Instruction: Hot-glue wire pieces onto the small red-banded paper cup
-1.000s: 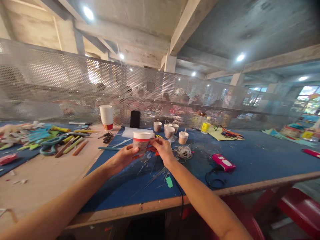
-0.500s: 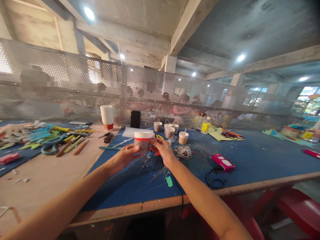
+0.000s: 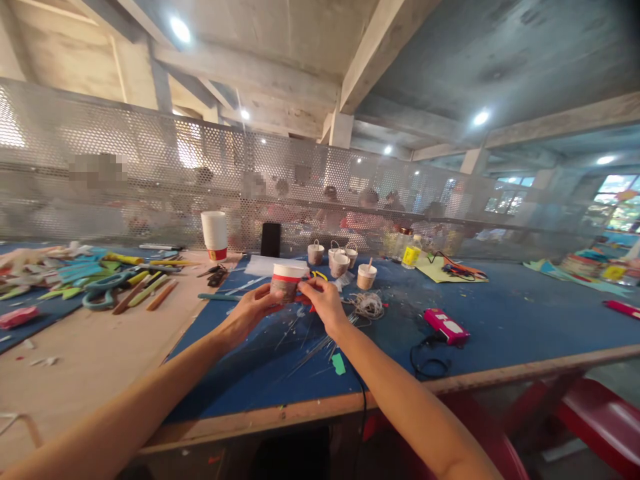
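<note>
A paper cup (image 3: 287, 281) is held a little above the blue table, its rim upward. Its top is white with a red band, and a grey-brown covering goes round the lower part. My left hand (image 3: 256, 305) grips the cup from the left, thumb on the front. At its right side, my right hand (image 3: 323, 300) has its fingertips pinched together against the wall; anything tiny between them is hidden. A loose coil of pale string (image 3: 369, 305) lies to the right of my right hand. Behind it stand several small covered cups (image 3: 340, 265), some with loop handles.
A stack of paper cups (image 3: 215, 235) stands at the back left. Scissors (image 3: 106, 291) and coloured sticks (image 3: 145, 291) lie left. A pink device (image 3: 446, 327) with a black cable is on the right. A perforated metal screen (image 3: 300, 200) runs behind the table.
The cup has shifted slightly right and up and turned a little in my hands. My left fingers have followed it, and my right hand stays at its right side.
</note>
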The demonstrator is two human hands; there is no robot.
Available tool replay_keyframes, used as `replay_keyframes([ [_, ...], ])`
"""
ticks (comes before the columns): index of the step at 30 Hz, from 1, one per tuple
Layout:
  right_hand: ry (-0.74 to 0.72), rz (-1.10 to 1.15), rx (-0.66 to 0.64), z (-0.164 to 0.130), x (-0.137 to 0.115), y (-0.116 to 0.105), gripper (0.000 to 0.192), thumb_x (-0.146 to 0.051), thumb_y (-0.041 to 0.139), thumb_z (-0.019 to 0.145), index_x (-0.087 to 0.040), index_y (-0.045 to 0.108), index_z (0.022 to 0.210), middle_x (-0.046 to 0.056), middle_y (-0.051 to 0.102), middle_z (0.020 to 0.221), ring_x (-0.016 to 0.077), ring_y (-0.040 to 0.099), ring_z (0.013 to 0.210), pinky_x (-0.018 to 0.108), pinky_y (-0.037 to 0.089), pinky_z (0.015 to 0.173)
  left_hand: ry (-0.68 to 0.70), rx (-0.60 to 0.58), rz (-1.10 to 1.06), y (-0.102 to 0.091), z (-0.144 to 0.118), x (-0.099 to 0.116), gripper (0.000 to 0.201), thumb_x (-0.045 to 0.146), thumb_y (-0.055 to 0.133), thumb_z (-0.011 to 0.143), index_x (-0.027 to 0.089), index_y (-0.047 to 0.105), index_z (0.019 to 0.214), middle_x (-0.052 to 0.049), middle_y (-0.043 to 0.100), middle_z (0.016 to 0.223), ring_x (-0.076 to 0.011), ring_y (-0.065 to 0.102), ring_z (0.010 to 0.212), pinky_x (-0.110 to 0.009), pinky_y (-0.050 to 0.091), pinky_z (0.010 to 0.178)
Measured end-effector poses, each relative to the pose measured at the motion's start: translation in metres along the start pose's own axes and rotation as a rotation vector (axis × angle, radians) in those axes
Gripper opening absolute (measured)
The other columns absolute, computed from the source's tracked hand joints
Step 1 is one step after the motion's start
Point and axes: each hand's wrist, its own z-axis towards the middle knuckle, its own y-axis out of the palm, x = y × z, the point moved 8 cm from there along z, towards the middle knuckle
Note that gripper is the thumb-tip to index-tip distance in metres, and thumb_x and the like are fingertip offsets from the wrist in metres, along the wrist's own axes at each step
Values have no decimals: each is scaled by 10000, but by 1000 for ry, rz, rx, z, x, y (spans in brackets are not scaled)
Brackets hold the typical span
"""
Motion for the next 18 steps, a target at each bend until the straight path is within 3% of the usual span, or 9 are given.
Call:
replay_keyframes([
  [7, -8, 7, -49, -2, 3, 8, 267, -469, 782, 718, -226, 674, 740, -5, 711, 759, 206, 725, 647, 333, 589, 697, 41, 57, 136, 3, -5, 8, 445, 350, 815, 753, 182, 755, 1160, -138, 752, 1212, -363, 651, 1179, -475, 448, 1032],
  [13, 32, -37, -59, -3, 3, 7, 322, -523, 785, 705, -233, 647, 732, -12, 717, 771, 206, 721, 620, 306, 556, 609, 11, 63, 75, 1, -4, 4, 430, 324, 844, 730, 181, 776, 1129, -149, 754, 1209, -333, 694, 1111, -411, 494, 975],
  [18, 45, -30, -73, -2, 5, 6, 310, -513, 768, 736, -229, 658, 788, -14, 706, 783, 181, 698, 584, 283, 532, 567, -45, 13, -15, 4, -3, -1, 408, 324, 812, 783, 178, 755, 1160, -150, 738, 1244, -316, 680, 1153, -429, 467, 1045],
])
